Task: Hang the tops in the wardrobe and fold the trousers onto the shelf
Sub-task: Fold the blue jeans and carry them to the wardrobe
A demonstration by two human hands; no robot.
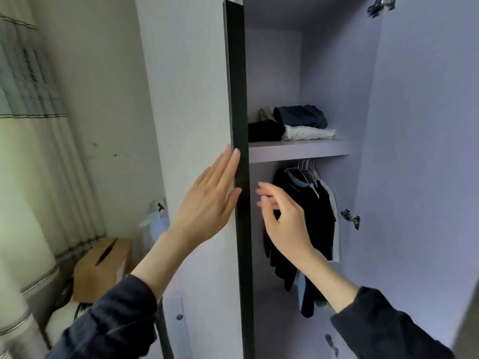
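my left hand lies flat, fingers spread, on the smooth dark door edge. my right hand hangs loose, empty. soft folded trousers sit on the matte shelf; dark tops hang below.

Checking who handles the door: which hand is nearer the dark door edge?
Left. The left hand lies flat against the tall dark door edge; the right hand hovers just inside.

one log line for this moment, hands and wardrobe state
left hand flat on door edge | right hand empty | tops hung | shelf stacked
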